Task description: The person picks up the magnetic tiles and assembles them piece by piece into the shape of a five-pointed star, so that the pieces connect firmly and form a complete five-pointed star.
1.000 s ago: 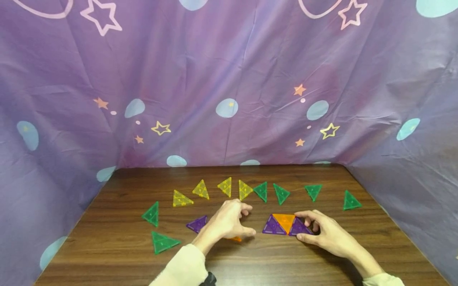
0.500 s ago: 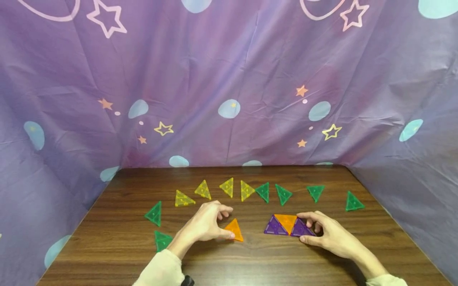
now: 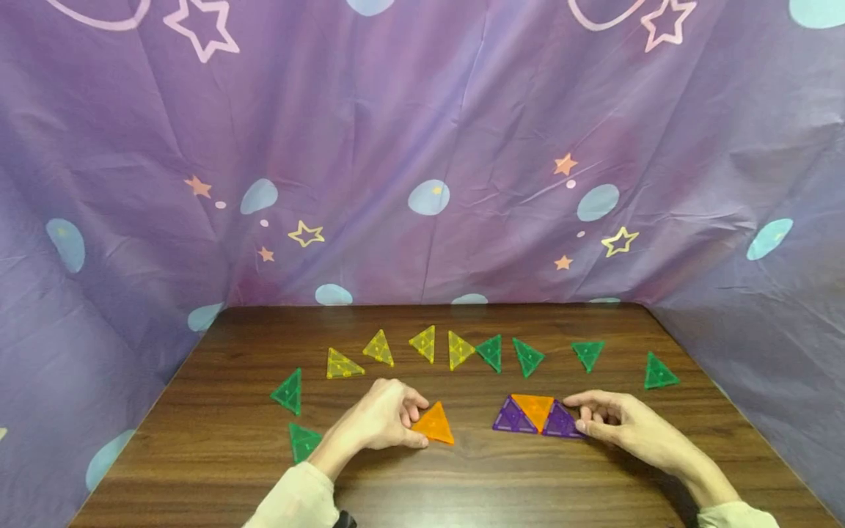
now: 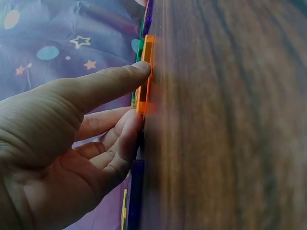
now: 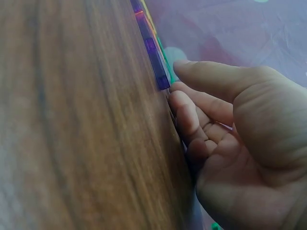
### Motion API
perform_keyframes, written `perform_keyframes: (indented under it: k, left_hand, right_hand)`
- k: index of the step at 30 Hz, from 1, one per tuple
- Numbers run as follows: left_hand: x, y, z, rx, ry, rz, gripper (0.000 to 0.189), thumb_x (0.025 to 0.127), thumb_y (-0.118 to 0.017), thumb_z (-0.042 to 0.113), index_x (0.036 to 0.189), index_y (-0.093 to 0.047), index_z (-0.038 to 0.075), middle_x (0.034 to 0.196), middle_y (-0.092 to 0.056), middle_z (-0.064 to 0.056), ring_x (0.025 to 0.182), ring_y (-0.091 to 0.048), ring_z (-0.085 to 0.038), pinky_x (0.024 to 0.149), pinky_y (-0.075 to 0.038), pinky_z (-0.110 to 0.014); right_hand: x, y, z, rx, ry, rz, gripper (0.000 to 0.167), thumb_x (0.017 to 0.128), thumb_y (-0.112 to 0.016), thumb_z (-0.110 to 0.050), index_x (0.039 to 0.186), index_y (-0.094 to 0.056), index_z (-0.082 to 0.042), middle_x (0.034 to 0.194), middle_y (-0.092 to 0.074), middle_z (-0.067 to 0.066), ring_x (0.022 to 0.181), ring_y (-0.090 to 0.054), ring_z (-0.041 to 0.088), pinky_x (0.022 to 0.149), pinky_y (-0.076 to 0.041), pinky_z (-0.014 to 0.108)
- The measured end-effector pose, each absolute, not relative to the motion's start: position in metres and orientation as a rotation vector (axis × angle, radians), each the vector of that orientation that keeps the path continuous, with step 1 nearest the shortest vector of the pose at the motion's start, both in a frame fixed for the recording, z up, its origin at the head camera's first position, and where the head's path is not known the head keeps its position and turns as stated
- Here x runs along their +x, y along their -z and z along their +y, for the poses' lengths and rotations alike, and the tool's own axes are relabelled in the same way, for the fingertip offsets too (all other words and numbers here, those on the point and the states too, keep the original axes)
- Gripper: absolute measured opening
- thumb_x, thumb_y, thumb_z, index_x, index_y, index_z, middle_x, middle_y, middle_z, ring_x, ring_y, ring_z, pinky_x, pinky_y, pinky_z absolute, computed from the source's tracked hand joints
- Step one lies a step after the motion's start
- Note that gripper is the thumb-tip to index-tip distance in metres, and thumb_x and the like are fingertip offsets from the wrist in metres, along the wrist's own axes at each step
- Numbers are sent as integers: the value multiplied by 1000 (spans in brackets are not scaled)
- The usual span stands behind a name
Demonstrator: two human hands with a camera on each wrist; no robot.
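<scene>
Low at centre, my left hand (image 3: 386,414) pinches an orange translucent triangle tile (image 3: 436,424) at its left side, thumb nearer me and fingers behind. The tile lies flat on the table. In the left wrist view a purple tile (image 4: 136,191) shows below these fingers; the hand hides it in the head view. My right hand (image 3: 630,425) rests at the right end of a joined strip: a purple tile (image 3: 513,416), an orange tile (image 3: 533,408) and another purple tile (image 3: 561,422). Its index finger and thumb are at that last tile's edge, slightly apart from each other.
Several yellow triangle tiles (image 3: 379,348) and green triangle tiles (image 3: 528,357) lie in an arc across the back of the wooden table (image 3: 502,484). Two green tiles (image 3: 288,392) sit at the left. A purple patterned cloth (image 3: 370,242) surrounds the table.
My left hand moved back leftward, uncovering the orange tile, and now pinches its left side. My right hand's thumb slid rightward along the end purple tile. The strip stays joined.
</scene>
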State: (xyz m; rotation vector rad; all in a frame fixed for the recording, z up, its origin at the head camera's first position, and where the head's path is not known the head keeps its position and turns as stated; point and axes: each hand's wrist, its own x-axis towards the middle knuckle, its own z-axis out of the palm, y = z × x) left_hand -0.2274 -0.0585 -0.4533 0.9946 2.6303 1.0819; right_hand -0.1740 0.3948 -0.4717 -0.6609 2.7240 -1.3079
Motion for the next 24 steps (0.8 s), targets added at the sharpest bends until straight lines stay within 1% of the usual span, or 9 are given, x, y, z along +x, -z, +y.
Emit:
perform_keyframes:
  k: [3,7,11,14,18,24]
  left_hand:
    - [-224,453,-57,971,-1097,2597,50,76,-103,9,119,-81,-4,83,-74,1,66,-64,-1,67,-58,-19]
    - [-220,454,-56,986,-1121,2563,41,78,-101,5,115,-84,1,82,-74,3,66,-63,0,66,-57,-19]
    - [-219,454,-56,1054,-1127,2566,30,81,-95,-1,109,-87,7,86,-74,1,68,-62,0,66,-58,-18]
    - [-218,454,-54,1049,-1130,2594,28,82,-93,-4,106,-87,7,88,-75,-1,70,-62,1,67,-57,-17]
    - [-215,454,-52,931,-1166,2616,27,79,-96,-2,103,-84,4,84,-75,-1,68,-63,-1,68,-58,-18]
    - [-210,452,-48,777,-1218,2655,26,76,-101,6,93,-81,4,75,-73,3,64,-64,-5,64,-59,-20]
  right_hand:
    - [-175,473,395,-710,1317,2710,33,107,-75,-13,139,-71,-3,97,-67,-1,77,-60,3,60,-52,27]
    - [-176,476,394,-747,1352,2679,36,106,-76,-10,140,-70,-1,95,-65,0,75,-57,2,57,-51,27]
    - [-176,475,392,-761,1353,2711,35,105,-76,-9,139,-71,-3,94,-65,-1,74,-56,1,56,-50,28]
    - [-175,475,391,-749,1347,2737,35,104,-78,-10,138,-72,-5,93,-65,-1,74,-56,2,57,-50,28]
    - [-174,475,390,-733,1342,2743,36,104,-79,-11,138,-72,-5,93,-64,-2,73,-55,1,56,-49,28]
    - [-176,476,390,-720,1330,2740,37,104,-79,-12,139,-71,-5,93,-64,-1,72,-54,1,55,-49,28]
